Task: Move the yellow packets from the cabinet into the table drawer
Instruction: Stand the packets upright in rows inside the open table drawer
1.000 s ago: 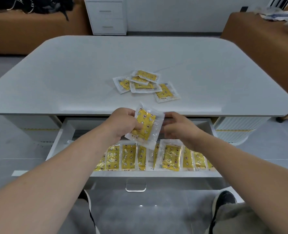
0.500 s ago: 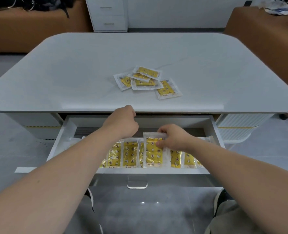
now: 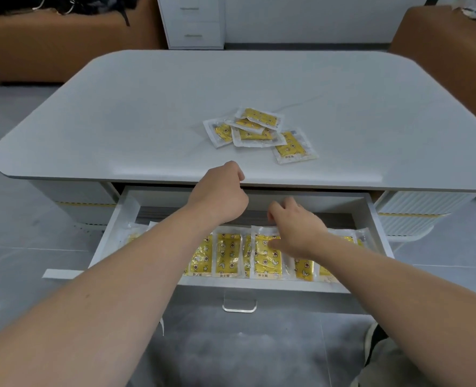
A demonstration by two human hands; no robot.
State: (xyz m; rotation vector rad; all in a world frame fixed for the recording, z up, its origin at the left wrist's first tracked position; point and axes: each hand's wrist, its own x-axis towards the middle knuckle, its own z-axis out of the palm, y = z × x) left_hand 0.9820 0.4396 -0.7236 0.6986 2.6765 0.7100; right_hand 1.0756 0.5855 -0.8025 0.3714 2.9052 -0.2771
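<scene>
The white table drawer (image 3: 259,286) stands pulled out under the grey table (image 3: 147,121). A row of several yellow packets (image 3: 227,255) lies flat inside it. My right hand (image 3: 298,230) hovers over one packet in the row (image 3: 264,261); its thumb touches the yellow face and its fingers sit relaxed above the packet's top edge. My left hand (image 3: 220,196) is curled and holds nothing, above the drawer's back at the table's front edge. A loose pile of several more yellow packets (image 3: 259,132) lies on the tabletop just beyond it.
A clear handle (image 3: 239,305) hangs from the drawer front. A white cabinet with drawers (image 3: 193,22) stands against the far wall. Brown sofas flank the table at the left (image 3: 50,51) and right (image 3: 448,51). My shoe (image 3: 376,339) is at the lower right.
My right hand carried the packet down into the drawer, laid it flat in the row and loosened its pinch. My left hand let go of it and rose toward the table edge.
</scene>
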